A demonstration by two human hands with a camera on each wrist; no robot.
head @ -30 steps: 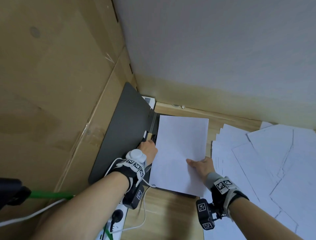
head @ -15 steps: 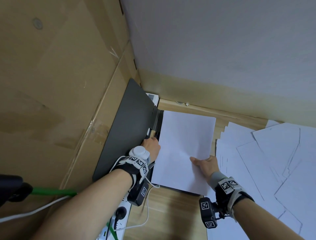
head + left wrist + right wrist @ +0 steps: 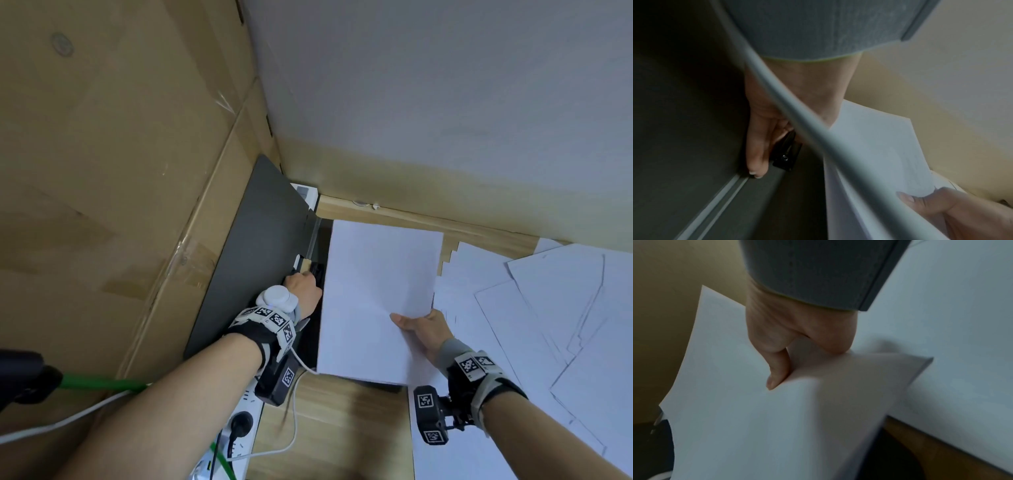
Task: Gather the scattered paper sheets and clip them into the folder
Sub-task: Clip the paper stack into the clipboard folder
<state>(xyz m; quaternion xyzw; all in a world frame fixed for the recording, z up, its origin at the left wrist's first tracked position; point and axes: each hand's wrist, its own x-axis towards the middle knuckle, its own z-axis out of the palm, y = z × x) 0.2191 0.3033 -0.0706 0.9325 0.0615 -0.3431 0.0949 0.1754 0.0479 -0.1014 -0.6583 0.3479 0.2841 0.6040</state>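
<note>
Since a second ago, lifted slightly at its right edge and nudged rightward: paper stack [image 3: 373, 301], smooth, white, rectangular, blank, over the right half of the open folder [image 3: 260, 250] by the bench's far left corner; pinched by the right hand [image 3: 423, 330], thumb on top, other fingers [image 3: 830, 337] curled beneath the sheets. Matte dark grey folder cover propped against taped brown cardboard [image 3: 120, 171]; pale grooved strip along the spine. Glossy black clip [image 3: 786, 154] at the spine, gripped by the left hand [image 3: 301, 291], fingers [image 3: 756, 146] curled round it. Loose white sheets [image 3: 548, 325] fanned, overlapping, along the bench's right side. Light wood-grain bench [image 3: 335, 428]; grey wall above, yellowish band at its foot. White power strip [image 3: 239, 425] with black plug at the near left edge. No legible writing; only black-and-white square markers on both wrist straps.
</note>
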